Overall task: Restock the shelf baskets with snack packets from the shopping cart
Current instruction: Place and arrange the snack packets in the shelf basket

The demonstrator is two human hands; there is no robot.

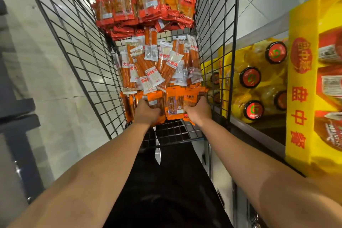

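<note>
Reaching into black wire shopping cart (77, 46).
Left hand (147, 112) and right hand (199, 112), fingers clamped on orange snack packets (173, 102) at cart's near end.

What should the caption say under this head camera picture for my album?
Both hands, left hand and right hand, grip orange snack packets inside the wire shopping cart.

Wire cart (79, 46) holding snack packets (157, 65)

White-labelled packets (157, 65) in the middle of the cart read 大辣条 in red. An orange packet (191, 98) at the cart's near end reads 大辣棒. The yellow carton (303, 87) on the right shows red characters 盘中餐.
</note>
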